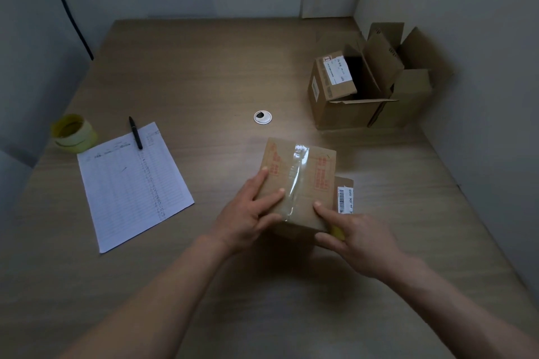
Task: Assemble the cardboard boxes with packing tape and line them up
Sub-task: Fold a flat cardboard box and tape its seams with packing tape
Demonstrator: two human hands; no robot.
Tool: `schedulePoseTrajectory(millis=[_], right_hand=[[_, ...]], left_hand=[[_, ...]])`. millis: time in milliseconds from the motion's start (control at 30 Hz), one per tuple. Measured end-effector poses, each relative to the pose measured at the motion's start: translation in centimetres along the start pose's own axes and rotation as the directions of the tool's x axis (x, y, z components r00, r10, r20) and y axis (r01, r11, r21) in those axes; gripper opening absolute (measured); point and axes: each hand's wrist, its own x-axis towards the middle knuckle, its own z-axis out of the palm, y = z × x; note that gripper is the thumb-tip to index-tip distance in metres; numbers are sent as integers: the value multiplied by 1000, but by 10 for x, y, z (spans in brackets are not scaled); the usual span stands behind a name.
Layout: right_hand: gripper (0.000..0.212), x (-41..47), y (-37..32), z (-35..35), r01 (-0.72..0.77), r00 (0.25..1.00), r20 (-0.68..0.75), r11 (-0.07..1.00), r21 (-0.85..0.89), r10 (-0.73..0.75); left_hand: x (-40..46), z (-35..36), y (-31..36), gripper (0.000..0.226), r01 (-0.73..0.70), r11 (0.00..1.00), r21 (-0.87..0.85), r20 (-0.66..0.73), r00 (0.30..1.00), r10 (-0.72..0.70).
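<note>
While both hands press down on the small box (297,183) near the front middle of the bench (189,81), the job looks to be rubbing the clear tape (296,181) flat along the top seam. The left hand (248,213) lies with fingers straight and spread on the left flap, its thumb at the near edge; its grip pinches nothing. The right hand (353,230) presses the right flap with a straight forefinger, and something yellow shows under its palm, possibly a tape roll, so I cannot tell whether that grip holds it or only rests over it.

To do this well, I would keep the left flap pinned, stroke the tape outward from the seam so no bubbles stay, and fold the near end firmly over the edge.

A yellow tape roll (73,132) stands far left, beside a printed sheet (131,183) with a pen (135,132). Open boxes (367,79) sit far right, well apart from the one in hand.

Its near face is hidden by the hands, and the barcode label (345,199) on its right side is too blurred to read.
</note>
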Motion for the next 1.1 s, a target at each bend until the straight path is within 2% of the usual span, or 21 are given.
schedulePoseTrajectory(millis=[67, 233, 333, 500, 600, 700, 767, 833, 900, 967, 1033, 1100], right_hand=[[60, 2, 2, 2, 31, 999, -35, 999, -22, -32], [61, 5, 7, 6, 100, 990, -97, 995, -7, -101], [61, 10, 13, 0, 140, 987, -70, 989, -49, -143], [63, 35, 29, -11, 223, 974, -14, 972, -76, -225], [64, 47, 36, -14, 265, 964, 16, 963, -56, -264], [65, 52, 43, -16, 304, 953, 14, 952, -15, -304], [65, 54, 44, -19, 339, 941, 27, 941, -14, -338], [64, 59, 48, -21, 380, 924, 50, 925, -13, -379], [63, 68, 54, -27, 419, 906, 68, 907, -29, -417], [63, 75, 57, -35, 449, 891, 91, 893, -40, -444], [63, 79, 58, -41, 470, 879, 107, 882, -28, -465], [64, 81, 56, -44, 488, 868, 117, 872, -28, -482]], left_hand=[[2, 0, -6, 79, -46, 998, 47, -7, 999, 47], [8, -7, -8, 64, -201, 937, 286, -44, 974, 222], [5, -11, -1, 58, -200, 899, 388, -1, 976, 218], [-14, -8, 12, 59, -112, 850, 515, -35, 988, 151], [-15, -11, 14, 58, -66, 887, 456, -15, 997, 82], [-16, -22, 9, 58, -11, 970, 244, -4, 1000, 12], [-20, -27, 9, 56, 64, 990, 129, -10, 998, -64], [-32, -20, 16, 54, 105, 985, 139, -36, 994, -101], [-50, -7, 33, 49, 130, 968, 216, -69, 991, -118], [-61, -1, 59, 47, 131, 921, 367, -76, 991, -110], [-38, -13, 79, 53, 134, 815, 564, -60, 991, -122], [3, -29, 94, 60, 78, 753, 653, -29, 997, -77]])
